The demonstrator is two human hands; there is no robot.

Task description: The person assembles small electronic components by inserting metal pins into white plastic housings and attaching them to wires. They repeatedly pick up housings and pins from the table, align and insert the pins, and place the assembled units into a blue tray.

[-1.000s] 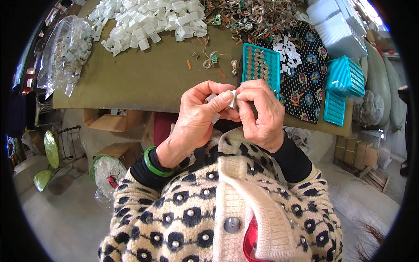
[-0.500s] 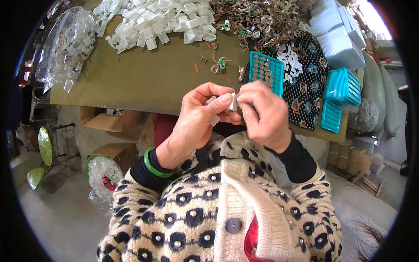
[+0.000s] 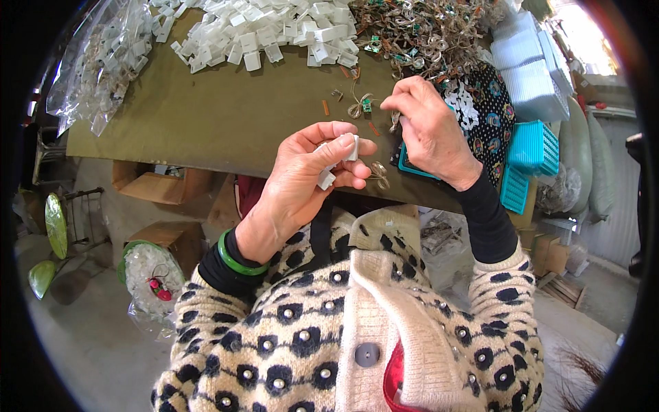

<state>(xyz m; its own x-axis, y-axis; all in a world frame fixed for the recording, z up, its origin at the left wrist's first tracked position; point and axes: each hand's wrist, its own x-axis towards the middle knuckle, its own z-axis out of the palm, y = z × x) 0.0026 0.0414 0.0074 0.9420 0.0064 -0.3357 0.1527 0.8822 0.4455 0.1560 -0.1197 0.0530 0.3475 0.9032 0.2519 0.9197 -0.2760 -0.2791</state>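
Observation:
My left hand (image 3: 302,161) is closed on small white plastic cases: one case (image 3: 352,148) lies between thumb and fingers, and another (image 3: 326,180) pokes out below in the palm. A thin wire coil (image 3: 379,176) hangs beside its fingertips. Farther right, my right hand (image 3: 432,127) is above the teal tray (image 3: 414,168) and hides most of it. Its fingers are bent and apart, with nothing visible in them. Near its fingertips lies a wire bundle (image 3: 395,122), and left of that a small green circuit board (image 3: 366,106) with coiled wire.
White cases (image 3: 274,31) are heaped at the back, beside a pile of wired boards (image 3: 425,34). A clear bag (image 3: 103,62) of parts lies at the left. White pieces (image 3: 461,103) rest on patterned cloth (image 3: 498,117). Stacked teal trays (image 3: 534,150) and clear trays (image 3: 532,75) stand right.
My right hand has left the white case at my left hand and moved right and away, over the teal tray. My left hand keeps the cases; the wire coil now shows beside it.

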